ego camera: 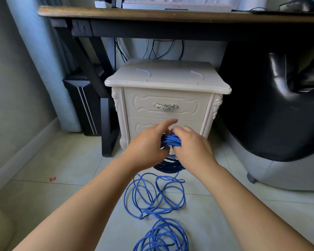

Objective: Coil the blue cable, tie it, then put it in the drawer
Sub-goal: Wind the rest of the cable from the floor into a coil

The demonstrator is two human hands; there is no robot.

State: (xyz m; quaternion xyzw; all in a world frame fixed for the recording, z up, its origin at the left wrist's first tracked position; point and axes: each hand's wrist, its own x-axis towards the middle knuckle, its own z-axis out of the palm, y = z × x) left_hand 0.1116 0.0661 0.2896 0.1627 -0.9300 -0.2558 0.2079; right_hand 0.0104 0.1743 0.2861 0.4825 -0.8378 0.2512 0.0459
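Coiling is partway: the right hand [192,148] grasps gathered loops of the thin blue cable [170,140], and the left hand [146,147] apparently holds them too. Much cable lies loose and untied, and the cream cabinet drawer [165,113] is closed.

both arms outstretched; left hand [149,142] and right hand [190,144] close together, fingers curled.

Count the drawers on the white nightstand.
2. The upper drawer, with a silver handle, is shut; the lower drawer is directly below, partly hidden behind the left hand and right hand gripping the blue cable. Its handle is hidden.
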